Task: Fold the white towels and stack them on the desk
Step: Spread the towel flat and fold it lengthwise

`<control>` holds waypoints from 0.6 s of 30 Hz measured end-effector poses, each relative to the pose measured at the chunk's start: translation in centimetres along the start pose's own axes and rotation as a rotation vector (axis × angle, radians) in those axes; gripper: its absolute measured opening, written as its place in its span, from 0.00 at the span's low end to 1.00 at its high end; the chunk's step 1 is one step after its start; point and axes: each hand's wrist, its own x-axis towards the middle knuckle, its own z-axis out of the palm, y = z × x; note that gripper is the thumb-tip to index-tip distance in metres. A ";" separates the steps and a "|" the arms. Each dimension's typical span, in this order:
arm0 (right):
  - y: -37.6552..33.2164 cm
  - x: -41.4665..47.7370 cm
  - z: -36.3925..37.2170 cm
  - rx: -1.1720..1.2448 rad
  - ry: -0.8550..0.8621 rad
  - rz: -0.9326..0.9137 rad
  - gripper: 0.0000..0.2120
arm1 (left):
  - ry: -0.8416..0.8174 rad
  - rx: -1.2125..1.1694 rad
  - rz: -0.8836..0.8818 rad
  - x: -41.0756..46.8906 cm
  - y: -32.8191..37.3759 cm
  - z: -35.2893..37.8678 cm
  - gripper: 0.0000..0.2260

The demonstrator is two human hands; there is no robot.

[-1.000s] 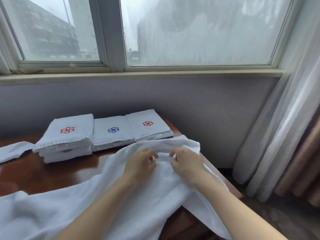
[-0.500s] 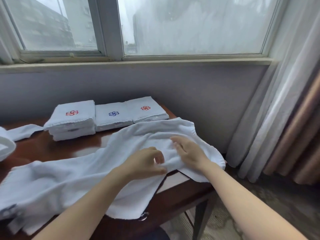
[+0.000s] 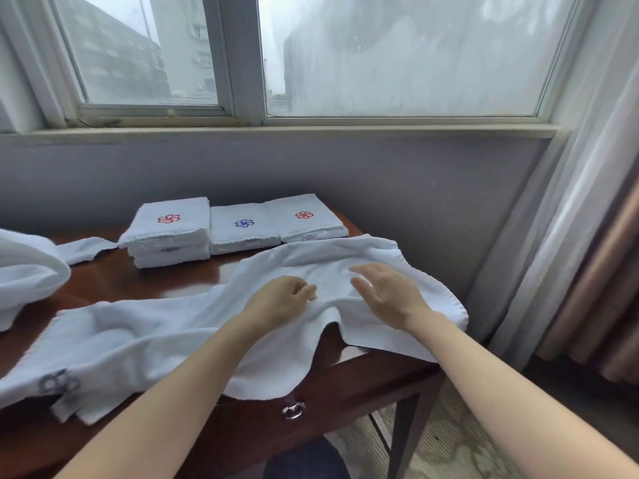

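At the bottom centre a metal ring pull [image 3: 293, 410] hangs on the front of the dark wooden desk [image 3: 366, 369]. An unfolded white towel [image 3: 155, 333] lies spread across the desk from the lower left to the centre right, its near edge drooping over the desk front and a blue emblem [image 3: 58, 383] showing at lower left. In mid-frame the left hand [image 3: 280, 300] rests on this towel with its fingers curled; whether they pinch the cloth cannot be told. Just right of it the right hand [image 3: 387, 292] is released, fingers spread over the towel. Beyond, three folded towel piles sit side by side: a taller red-emblem pile [image 3: 169, 233], a blue-emblem pile [image 3: 243, 231] and another red-emblem pile [image 3: 306, 221]. More white cloth [image 3: 27, 274] bunches at the left edge, under the window [image 3: 380, 53]
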 end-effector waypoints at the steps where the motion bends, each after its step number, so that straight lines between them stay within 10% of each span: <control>1: -1.3 0.6 0.3 0.057 0.007 0.007 0.20 | 0.030 -0.012 -0.011 -0.3 -0.1 -0.5 0.15; 18: -26.4 9.2 9.2 0.342 -0.325 -0.297 0.15 | 0.490 0.170 -0.392 -13.6 -15.2 -15.1 0.09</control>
